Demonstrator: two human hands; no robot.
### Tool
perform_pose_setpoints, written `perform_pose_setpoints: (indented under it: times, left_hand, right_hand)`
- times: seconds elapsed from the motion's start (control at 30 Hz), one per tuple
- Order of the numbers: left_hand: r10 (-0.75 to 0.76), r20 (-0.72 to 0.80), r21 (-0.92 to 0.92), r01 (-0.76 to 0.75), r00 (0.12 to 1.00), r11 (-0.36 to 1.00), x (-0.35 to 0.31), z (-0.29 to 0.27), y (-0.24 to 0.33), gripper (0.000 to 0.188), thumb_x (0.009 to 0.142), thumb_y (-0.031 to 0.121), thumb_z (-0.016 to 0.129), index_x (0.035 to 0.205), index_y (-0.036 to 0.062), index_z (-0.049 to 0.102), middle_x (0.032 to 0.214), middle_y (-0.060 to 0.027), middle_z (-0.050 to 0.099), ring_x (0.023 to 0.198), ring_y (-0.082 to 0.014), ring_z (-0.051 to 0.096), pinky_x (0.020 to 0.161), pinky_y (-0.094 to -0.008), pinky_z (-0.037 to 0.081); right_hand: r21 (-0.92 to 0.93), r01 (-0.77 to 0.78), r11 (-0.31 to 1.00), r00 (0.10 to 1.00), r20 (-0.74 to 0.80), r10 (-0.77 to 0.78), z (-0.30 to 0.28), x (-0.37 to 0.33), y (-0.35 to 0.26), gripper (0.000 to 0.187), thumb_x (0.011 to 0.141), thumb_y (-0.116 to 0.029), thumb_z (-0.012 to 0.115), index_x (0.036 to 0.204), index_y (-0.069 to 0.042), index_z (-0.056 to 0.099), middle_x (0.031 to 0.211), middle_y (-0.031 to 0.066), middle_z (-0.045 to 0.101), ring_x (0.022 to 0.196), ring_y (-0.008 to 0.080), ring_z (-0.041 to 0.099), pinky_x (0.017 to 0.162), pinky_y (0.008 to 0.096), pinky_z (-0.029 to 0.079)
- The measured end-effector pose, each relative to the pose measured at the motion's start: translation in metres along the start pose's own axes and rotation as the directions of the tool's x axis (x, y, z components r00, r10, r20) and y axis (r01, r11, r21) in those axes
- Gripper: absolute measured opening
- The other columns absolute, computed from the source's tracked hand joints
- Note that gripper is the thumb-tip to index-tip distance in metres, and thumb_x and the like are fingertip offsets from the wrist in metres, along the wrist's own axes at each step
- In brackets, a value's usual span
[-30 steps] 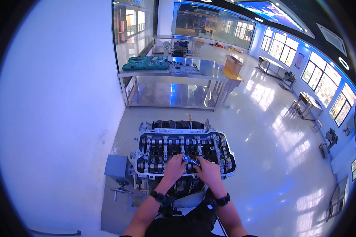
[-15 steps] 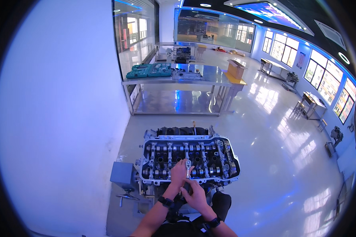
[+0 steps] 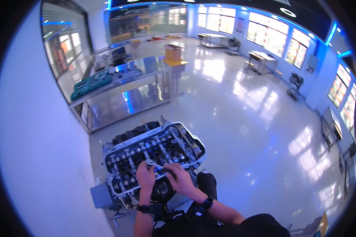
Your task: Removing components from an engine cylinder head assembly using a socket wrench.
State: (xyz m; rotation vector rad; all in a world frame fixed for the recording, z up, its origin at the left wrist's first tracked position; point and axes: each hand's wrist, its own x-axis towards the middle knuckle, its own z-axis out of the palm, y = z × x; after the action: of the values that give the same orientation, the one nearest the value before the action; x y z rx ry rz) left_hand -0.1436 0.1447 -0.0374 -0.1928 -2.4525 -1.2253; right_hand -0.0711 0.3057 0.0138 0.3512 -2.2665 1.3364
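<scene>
- A plain white wall (image 3: 31, 150) fills the left side, with a dark window (image 3: 61, 47) set into its upper part.
- Beside that window stands a long steel bench (image 3: 134, 85) with a lower shelf, and a teal tray (image 3: 91, 83) lies on its left end.
- Down at the wall's foot, a small grey box (image 3: 102, 196) sits just beside the engine stand.
- The engine head (image 3: 154, 152) rests on the stand in front of the person, tilted so its right end points away, with rows of valve parts showing across its open top.
- The left hand (image 3: 145, 177) lies on the near edge of the engine head, fingers curled down onto the metal; whether it clasps anything I cannot tell.
- A black watch (image 3: 143, 208) wraps the left wrist.
- A thin silvery tool (image 3: 156, 165) lies across the engine top just between the two hands, touching both.
- The right hand (image 3: 180, 179) is closed around the near end of that tool, knuckles up.
- A black band (image 3: 206, 203) sits on the right wrist, and a dark sleeve (image 3: 261, 226) shows at the lower edge.
- A cardboard box (image 3: 174, 51) stands on a small stand beyond the bench.
- The glossy pale floor (image 3: 241, 130) spreads off to the right, mirroring bright windows (image 3: 284, 37).
- Work tables (image 3: 261, 59) stand well apart by those windows.
</scene>
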Motion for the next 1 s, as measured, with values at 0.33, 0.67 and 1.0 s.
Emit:
perform_pose_setpoints:
  times: [0.33,0.67,1.0]
  left_hand:
    - [0.137,-0.066,0.151,-0.126,0.988,0.981,0.000,0.007,-0.015,0.024,0.081,0.016,0.076,0.095,0.0022,0.061,0.087,-0.0163,0.063,0.083,-0.0395,0.063,0.070,-0.0460,0.049]
    - [-0.023,-0.038,0.142,0.028,0.999,0.990,0.003,0.007,-0.012,0.025,0.080,0.013,0.077,0.097,0.0026,0.063,0.083,-0.0156,0.061,0.075,-0.0373,0.061,0.064,-0.0456,0.045]
    - [0.191,-0.072,0.045,-0.188,0.979,0.981,0.000,0.006,-0.016,0.022,0.080,0.013,0.076,0.096,0.0033,0.064,0.086,-0.0151,0.062,0.078,-0.0375,0.061,0.067,-0.0446,0.047]
  right_hand:
    - [0.075,0.199,0.977,0.962,0.175,-0.209,0.022,-0.023,-0.010,0.028,0.085,0.000,0.064,0.112,-0.008,0.066,0.118,0.0074,0.064,0.092,0.0288,0.068,0.073,0.0369,0.058]
    - [0.018,0.225,0.974,0.954,0.197,-0.224,-0.002,-0.010,0.008,0.028,0.080,0.004,0.061,0.106,-0.007,0.066,0.114,0.0071,0.067,0.102,0.0272,0.066,0.083,0.0370,0.056]
    - [0.011,0.273,0.962,0.946,0.180,-0.270,-0.002,-0.018,0.003,0.031,0.080,0.002,0.063,0.109,-0.008,0.066,0.117,0.0061,0.064,0.099,0.0260,0.066,0.079,0.0372,0.056]
